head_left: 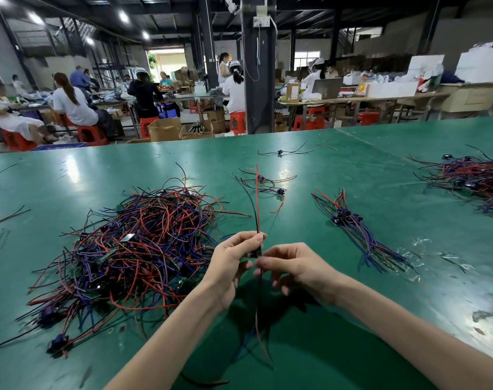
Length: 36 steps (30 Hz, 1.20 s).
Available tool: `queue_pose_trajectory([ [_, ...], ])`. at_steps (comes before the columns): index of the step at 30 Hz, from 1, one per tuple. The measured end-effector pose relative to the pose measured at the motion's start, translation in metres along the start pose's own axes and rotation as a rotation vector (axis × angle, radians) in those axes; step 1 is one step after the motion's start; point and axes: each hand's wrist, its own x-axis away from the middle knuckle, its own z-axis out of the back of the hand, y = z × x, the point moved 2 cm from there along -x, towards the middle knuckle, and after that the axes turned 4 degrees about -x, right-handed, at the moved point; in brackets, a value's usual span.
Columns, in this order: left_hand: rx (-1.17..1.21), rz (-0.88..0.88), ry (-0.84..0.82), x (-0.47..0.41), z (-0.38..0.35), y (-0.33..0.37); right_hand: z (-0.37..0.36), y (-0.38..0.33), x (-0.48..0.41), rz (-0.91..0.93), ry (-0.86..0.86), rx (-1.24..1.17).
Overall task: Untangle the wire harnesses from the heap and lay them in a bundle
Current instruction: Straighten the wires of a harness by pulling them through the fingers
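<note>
Wire harnesses in a tangled heap [133, 249] of red, black and purple leads lie at 9 o'clock from the hands, on a glossy green bench [380, 178] that mirrors the ceiling lights. Beyond its far edge is a workshop with a dark pillar [259, 80] at 12 o'clock and seated workers [74, 102] on red stools [89, 133] at 10 o'clock.

One held harness [257, 204] is lifted clear of the bench. Its long axis runs 12 to 6, with the red and black leads pointing up to 12. The left hand [234, 257] pinches it at the small dark connector. The right hand [293, 266] meets it just below, other fingers loosely curled; blur hides whether it grips.

At 2 o'clock the bundle [352, 226] lies with its axis from 11 to 5. The held harness's lower leads smear into shadow toward 6. A further pile [473, 178] at 3 o'clock is cut off by the frame.
</note>
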Motion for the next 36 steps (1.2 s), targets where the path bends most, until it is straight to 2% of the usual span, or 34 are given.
queue_pose_trajectory([
  [5,0.023,0.007,-0.011,0.002,-0.008,-0.003,-0.003,0.002,0.0,0.061,0.019,0.022],
  [13,-0.045,-0.01,-0.133,0.001,-0.006,-0.01,0.003,-0.004,0.001,0.131,0.116,-0.004],
  [18,0.009,-0.052,-0.062,-0.003,-0.001,-0.009,0.002,-0.003,0.002,0.077,0.133,0.024],
  [22,-0.064,-0.099,0.015,-0.007,0.01,-0.005,-0.001,0.0,0.002,0.03,0.098,0.033],
  [29,-0.048,-0.078,-0.03,-0.012,0.013,-0.007,-0.004,-0.001,0.005,0.047,0.114,0.075],
  [36,-0.011,-0.173,0.091,-0.014,0.018,0.002,-0.01,-0.001,0.008,0.014,0.092,0.089],
])
